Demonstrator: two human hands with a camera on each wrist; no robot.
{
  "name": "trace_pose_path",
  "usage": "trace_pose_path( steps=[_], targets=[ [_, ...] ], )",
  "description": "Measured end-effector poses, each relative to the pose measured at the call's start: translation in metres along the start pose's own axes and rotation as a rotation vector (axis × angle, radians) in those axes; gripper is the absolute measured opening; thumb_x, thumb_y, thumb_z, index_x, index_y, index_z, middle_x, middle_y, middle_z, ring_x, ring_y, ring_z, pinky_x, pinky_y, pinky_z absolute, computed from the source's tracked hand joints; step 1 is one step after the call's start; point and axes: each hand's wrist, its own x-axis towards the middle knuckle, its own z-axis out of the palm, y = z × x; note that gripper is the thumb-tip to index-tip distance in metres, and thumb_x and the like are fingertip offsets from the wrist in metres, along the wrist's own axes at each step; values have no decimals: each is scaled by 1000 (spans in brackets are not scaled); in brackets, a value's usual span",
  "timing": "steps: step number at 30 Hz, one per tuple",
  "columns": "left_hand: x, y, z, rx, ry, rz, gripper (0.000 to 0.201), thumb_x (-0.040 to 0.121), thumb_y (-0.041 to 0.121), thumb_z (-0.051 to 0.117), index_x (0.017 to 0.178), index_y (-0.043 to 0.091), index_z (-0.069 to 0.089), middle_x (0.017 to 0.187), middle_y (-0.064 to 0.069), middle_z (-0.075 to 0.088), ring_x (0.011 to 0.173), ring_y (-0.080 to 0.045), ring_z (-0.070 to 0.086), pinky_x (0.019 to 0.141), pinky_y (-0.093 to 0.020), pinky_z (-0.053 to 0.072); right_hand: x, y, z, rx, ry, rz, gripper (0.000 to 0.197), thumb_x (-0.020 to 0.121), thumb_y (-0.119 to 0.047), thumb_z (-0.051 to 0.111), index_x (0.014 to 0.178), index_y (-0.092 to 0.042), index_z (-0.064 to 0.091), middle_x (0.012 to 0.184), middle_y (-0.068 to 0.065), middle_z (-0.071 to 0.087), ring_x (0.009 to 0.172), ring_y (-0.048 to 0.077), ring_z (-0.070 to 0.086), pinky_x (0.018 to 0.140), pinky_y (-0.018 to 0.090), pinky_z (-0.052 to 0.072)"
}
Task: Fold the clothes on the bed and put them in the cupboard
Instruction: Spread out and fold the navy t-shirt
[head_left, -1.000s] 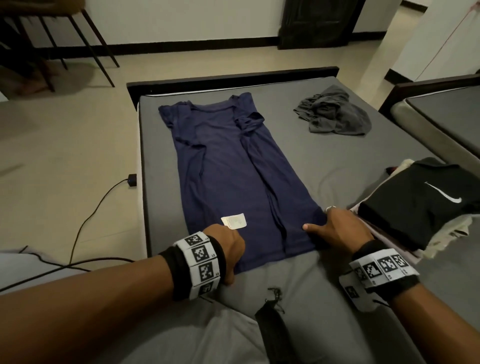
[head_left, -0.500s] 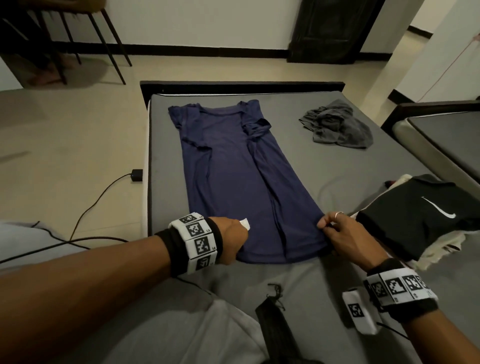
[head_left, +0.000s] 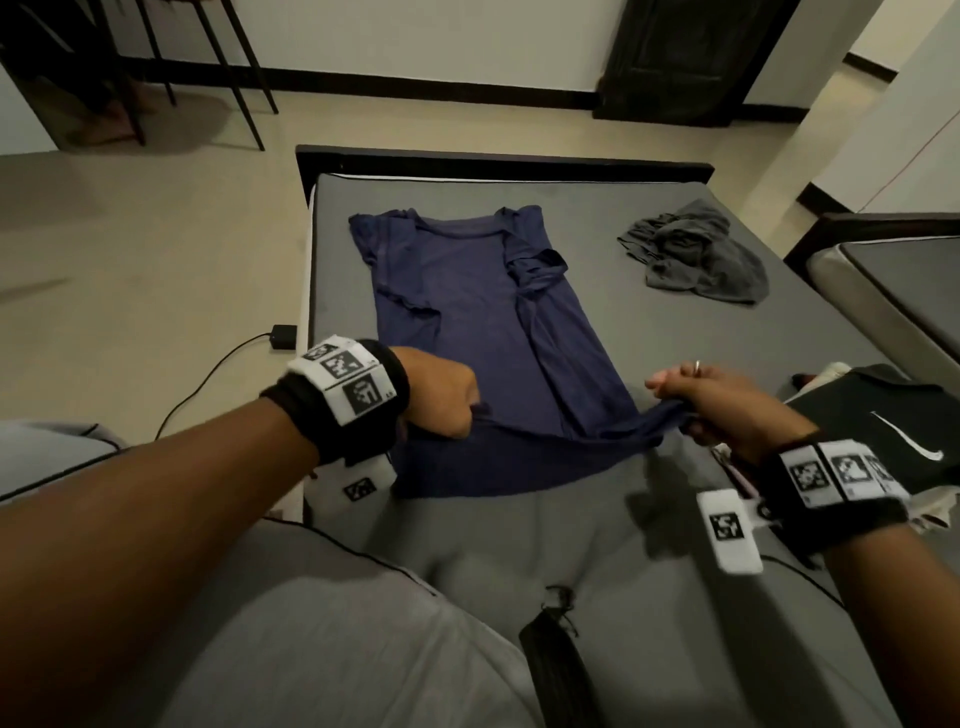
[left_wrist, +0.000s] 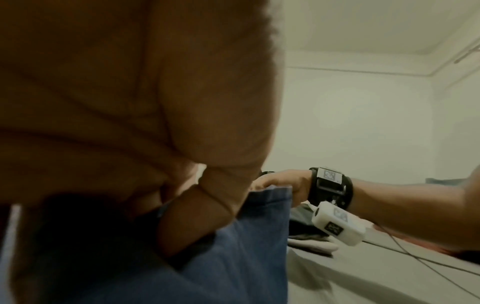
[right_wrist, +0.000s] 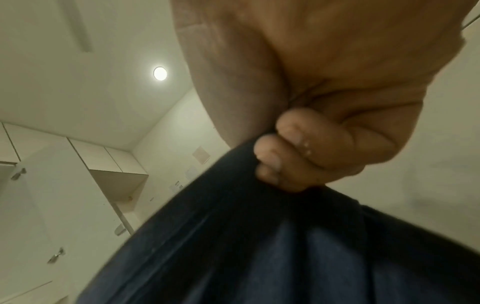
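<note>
A navy blue T-shirt (head_left: 467, 312) lies lengthwise on the grey bed (head_left: 779, 338), sides folded in, collar at the far end. My left hand (head_left: 447, 400) grips the near left corner of its hem. My right hand (head_left: 711, 400) pinches the near right corner. The hem hangs lifted off the mattress between them. In the left wrist view my curled fingers (left_wrist: 197, 218) clamp the blue T-shirt (left_wrist: 246, 257). The right wrist view shows fingertips (right_wrist: 280, 156) bunching the dark T-shirt (right_wrist: 298, 257).
A crumpled grey garment (head_left: 696, 254) lies at the bed's far right. A stack with a black swoosh-logo garment (head_left: 893, 426) sits at the right. A charger and cable (head_left: 283, 335) lie on the floor left. White cupboards (right_wrist: 78, 185) appear in the right wrist view.
Both hands went from resting on the hem to gripping its corners and raising it off the bed. The white label near my left hand is out of sight now.
</note>
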Motion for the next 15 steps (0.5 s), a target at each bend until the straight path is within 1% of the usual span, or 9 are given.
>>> trace_pose_path(
  steps=[1, 2, 4, 6, 8, 10, 12, 13, 15],
  targets=[
    [2, -11, -5, -15, 31, -25, 12, 87, 17, 55, 84, 8, 60, 80, -7, 63, 73, -29, 61, 66, -37, 53, 13, -8, 2, 20, 20, 10, 22, 95, -19, 62, 74, -17, 58, 53, 1, 50, 40, 12, 37, 39, 17, 25],
    [5, -22, -9, -20, 67, -53, 15, 87, 17, 54, 90, 6, 64, 87, -10, 66, 78, -31, 64, 70, -38, 54, 25, -15, 5, 38, 34, 24, 21, 96, -18, 60, 75, -17, 58, 55, 1, 50, 38, 11, 38, 37, 16, 24],
    [13, -42, -15, -22, 149, -103, 20, 89, 16, 52, 99, 7, 67, 97, -11, 68, 85, -29, 63, 72, -33, 51, 50, -28, 10, 66, 46, 61, 23, 99, -17, 53, 76, -16, 55, 60, 3, 48, 35, 8, 37, 34, 14, 23],
    [23, -58, -21, -40, 214, -149, 22, 91, 15, 52, 104, 7, 68, 104, -12, 67, 93, -32, 63, 76, -34, 51, 72, -36, 17, 123, 52, 101, 21, 100, -17, 49, 80, -15, 55, 65, 4, 51, 34, 6, 40, 32, 14, 25],
    [33, -72, -22, -26, 273, -209, 28, 93, 15, 53, 116, 5, 65, 117, -15, 65, 107, -35, 62, 87, -37, 51, 85, -42, 25, 235, 49, 126, 13, 102, -21, 48, 94, -16, 56, 74, 5, 60, 39, 8, 52, 35, 15, 36],
    [41, -81, -22, -1, 358, -297, 40, 93, 20, 56, 130, 5, 54, 131, -18, 56, 118, -38, 57, 96, -39, 47, 92, -44, 32, 265, 68, 100, 9, 103, -23, 50, 109, -17, 53, 90, 7, 64, 54, 15, 63, 46, 21, 49],
    [45, -85, -23, 11, 427, -348, 49, 91, 26, 60, 133, 7, 47, 134, -21, 49, 119, -41, 55, 99, -45, 47, 97, -37, 37, 147, 130, 6, 22, 100, -20, 56, 121, -15, 51, 98, 8, 62, 66, 21, 64, 58, 32, 54],
    [46, -84, -24, 16, 439, -341, 50, 90, 28, 61, 134, 8, 47, 134, -21, 48, 119, -41, 55, 99, -46, 47, 97, -32, 39, 33, 167, -71, 28, 98, -19, 59, 124, -15, 51, 101, 9, 63, 70, 21, 64, 60, 33, 54],
    [43, -71, -23, 3, 445, -271, 52, 88, 32, 65, 132, 10, 48, 134, -19, 48, 118, -40, 55, 98, -44, 47, 89, -21, 41, -248, 181, -254, 28, 94, -22, 66, 120, -17, 57, 107, 8, 65, 80, 18, 64, 64, 28, 51]
  ],
)
